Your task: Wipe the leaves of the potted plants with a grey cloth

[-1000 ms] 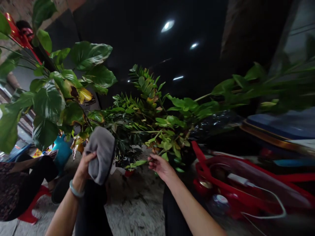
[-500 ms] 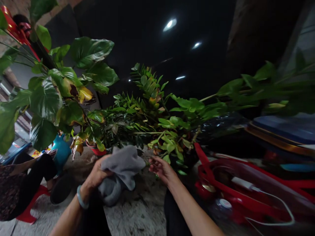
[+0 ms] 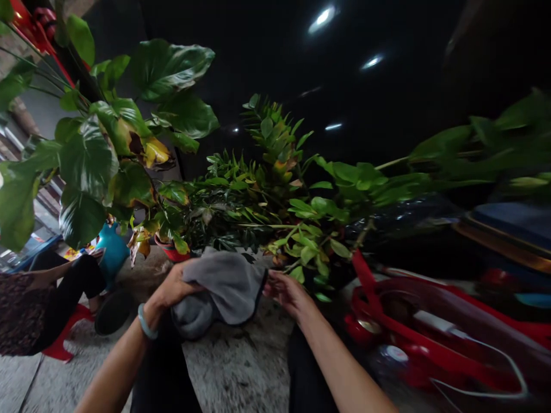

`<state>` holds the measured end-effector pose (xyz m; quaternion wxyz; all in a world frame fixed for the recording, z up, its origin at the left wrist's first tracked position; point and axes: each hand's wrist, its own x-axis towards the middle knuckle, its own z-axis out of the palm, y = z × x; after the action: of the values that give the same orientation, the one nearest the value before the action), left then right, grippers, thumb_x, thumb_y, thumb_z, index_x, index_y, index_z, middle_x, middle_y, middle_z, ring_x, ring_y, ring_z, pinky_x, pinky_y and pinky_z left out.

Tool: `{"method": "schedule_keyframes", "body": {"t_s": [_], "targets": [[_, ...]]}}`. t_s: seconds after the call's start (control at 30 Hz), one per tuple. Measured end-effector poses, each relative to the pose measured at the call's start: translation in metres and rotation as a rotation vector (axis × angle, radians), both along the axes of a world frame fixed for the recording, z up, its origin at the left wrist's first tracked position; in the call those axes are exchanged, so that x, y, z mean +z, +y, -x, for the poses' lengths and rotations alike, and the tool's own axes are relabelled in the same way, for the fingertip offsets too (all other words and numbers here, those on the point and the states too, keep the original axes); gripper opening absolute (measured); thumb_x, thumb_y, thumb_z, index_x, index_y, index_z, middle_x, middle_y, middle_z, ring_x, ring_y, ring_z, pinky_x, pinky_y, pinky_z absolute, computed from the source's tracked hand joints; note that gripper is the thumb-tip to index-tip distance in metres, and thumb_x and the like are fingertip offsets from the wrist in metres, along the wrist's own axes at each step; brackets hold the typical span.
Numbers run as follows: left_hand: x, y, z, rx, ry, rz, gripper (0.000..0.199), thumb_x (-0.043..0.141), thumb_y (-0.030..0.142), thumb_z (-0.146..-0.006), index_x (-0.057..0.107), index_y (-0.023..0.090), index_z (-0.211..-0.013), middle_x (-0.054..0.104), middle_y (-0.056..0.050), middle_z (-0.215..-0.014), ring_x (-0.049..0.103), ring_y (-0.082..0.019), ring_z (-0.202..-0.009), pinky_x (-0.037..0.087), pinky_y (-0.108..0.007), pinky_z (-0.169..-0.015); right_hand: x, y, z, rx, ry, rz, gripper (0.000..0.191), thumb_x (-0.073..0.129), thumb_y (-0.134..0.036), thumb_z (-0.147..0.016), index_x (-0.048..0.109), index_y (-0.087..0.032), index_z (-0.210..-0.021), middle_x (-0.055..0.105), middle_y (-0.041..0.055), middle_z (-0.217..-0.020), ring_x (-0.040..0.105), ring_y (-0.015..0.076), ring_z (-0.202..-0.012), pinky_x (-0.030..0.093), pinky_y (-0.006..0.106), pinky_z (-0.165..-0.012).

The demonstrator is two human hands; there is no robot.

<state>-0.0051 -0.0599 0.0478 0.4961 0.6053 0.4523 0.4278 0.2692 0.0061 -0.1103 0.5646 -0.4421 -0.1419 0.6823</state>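
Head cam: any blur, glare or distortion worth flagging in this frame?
Head view: wide-angle distortion stretches the left forearm toward the frame edge. Leaves at far right and the red plastic frame are smeared, soft. Overhead lamps bloom slightly against a very dark ceiling. Grey cloth stays reasonably sharp.

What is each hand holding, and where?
The left hand grips a grey cloth by its left side; whether the right hand fingers hold it is unclear.

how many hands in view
3: the person's left hand on the grey cloth, right hand at the cloth's edge, and a seated person's hand at far left; that person's other hand may be hidden.
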Motion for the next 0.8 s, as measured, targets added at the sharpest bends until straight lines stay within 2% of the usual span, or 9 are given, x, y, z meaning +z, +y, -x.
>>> {"method": "schedule_keyframes", "body": {"t_s": [0.1, 0.17, 0.27, 0.37, 0.43, 0.53, 0.67, 0.73, 0.8], "targets": [[0.039, 0.016, 0.006, 0.224, -0.125, -0.176, 0.046, 0.087, 0.024, -0.059, 0.078, 0.018, -0.104, 0.079, -0.008, -0.101, 0.070, -0.030, -0.096, 0.053, -0.041, -0.094, -0.001, 0.002, -0.002, 0.013, 0.017, -0.054, 0.007, 0.072, -0.015, -0.073, 0.066, -0.019, -0.073, 0.074, 0.0023, -0.062, 0.068, 0.0162, -0.049, 0.058, 0.027, -0.050], [0.044, 0.036, 0.002, 0.375, -0.185, -0.264, 0.047, 0.085, 0.025, -0.059, 0.076, 0.017, -0.105, 0.078, -0.006, -0.101, 0.069, -0.029, -0.098, 0.053, -0.039, -0.093, 0.000, 0.002, 0.000, -0.009, 0.027, -0.065, 0.008, 0.072, -0.015, -0.073, 0.066, -0.020, -0.075, 0.077, 0.0032, -0.067, 0.070, 0.0167, -0.051, 0.058, 0.027, -0.051], [0.009, 0.053, -0.012, 0.478, -0.129, -0.257, 0.045, 0.081, 0.018, -0.053, 0.076, 0.018, -0.098, 0.077, -0.003, -0.095, 0.068, -0.027, -0.096, 0.052, -0.039, -0.095, 0.001, 0.000, 0.005, -0.009, 0.049, -0.086, 0.012, 0.073, -0.014, -0.074, 0.066, -0.022, -0.080, 0.079, 0.0034, -0.072, 0.072, 0.0182, -0.055, 0.061, 0.029, -0.056], [-0.036, 0.036, -0.021, 0.249, -0.025, -0.089, 0.045, 0.079, 0.013, -0.051, 0.078, 0.018, -0.096, 0.077, -0.003, -0.088, 0.069, -0.028, -0.090, 0.053, -0.041, -0.092, -0.004, -0.001, 0.006, -0.025, 0.016, -0.040, 0.015, 0.073, -0.011, -0.074, 0.066, -0.022, -0.083, 0.079, 0.0031, -0.071, 0.072, 0.0187, -0.053, 0.060, 0.029, -0.052], [-0.043, 0.015, -0.020, 0.122, -0.001, -0.035, 0.047, 0.082, 0.014, -0.053, 0.080, 0.019, -0.099, 0.079, -0.004, -0.093, 0.070, -0.032, -0.094, 0.053, -0.042, -0.094, -0.008, -0.001, 0.003, -0.032, -0.027, 0.008, 0.016, 0.073, -0.010, -0.074, 0.066, -0.022, -0.083, 0.078, 0.0025, -0.068, 0.070, 0.0186, -0.049, 0.058, 0.028, -0.048], [-0.013, -0.001, -0.010, 0.145, -0.065, -0.067, 0.047, 0.087, 0.017, -0.053, 0.081, 0.021, -0.100, 0.080, -0.007, -0.101, 0.070, -0.035, -0.102, 0.053, -0.041, -0.096, -0.012, 0.001, -0.002, -0.006, -0.025, -0.025, 0.018, 0.076, -0.011, -0.072, 0.067, -0.022, -0.083, 0.078, 0.0025, -0.069, 0.070, 0.0185, -0.049, 0.060, 0.030, -0.050], [0.034, 0.025, 0.000, 0.406, -0.205, -0.236, 0.050, 0.089, 0.021, -0.053, 0.078, 0.022, -0.102, 0.079, -0.005, -0.100, 0.070, -0.030, -0.102, 0.054, -0.037, -0.094, -0.009, 0.003, 0.001, -0.010, 0.035, -0.111, 0.022, 0.080, -0.011, -0.069, 0.067, -0.022, -0.083, 0.079, 0.0027, -0.072, 0.073, 0.0194, -0.055, 0.062, 0.032, -0.058], [0.032, 0.044, -0.002, 0.517, -0.218, -0.289, 0.048, 0.086, 0.023, -0.055, 0.076, 0.021, -0.103, 0.078, -0.004, -0.100, 0.070, -0.026, -0.099, 0.053, -0.035, -0.093, -0.005, 0.001, 0.005, -0.027, 0.051, -0.117, 0.021, 0.078, -0.009, -0.069, 0.067, -0.021, -0.082, 0.079, 0.0023, -0.071, 0.074, 0.0188, -0.057, 0.062, 0.032, -0.059], [0.013, 0.052, -0.008, 0.526, -0.185, -0.255, 0.046, 0.083, 0.022, -0.055, 0.075, 0.019, -0.101, 0.077, -0.003, -0.098, 0.069, -0.025, -0.096, 0.053, -0.036, -0.091, -0.003, -0.001, 0.008, -0.035, 0.061, -0.109, 0.019, 0.076, -0.008, -0.071, 0.067, -0.021, -0.082, 0.079, 0.0025, -0.071, 0.074, 0.0181, -0.057, 0.062, 0.031, -0.059]]}}
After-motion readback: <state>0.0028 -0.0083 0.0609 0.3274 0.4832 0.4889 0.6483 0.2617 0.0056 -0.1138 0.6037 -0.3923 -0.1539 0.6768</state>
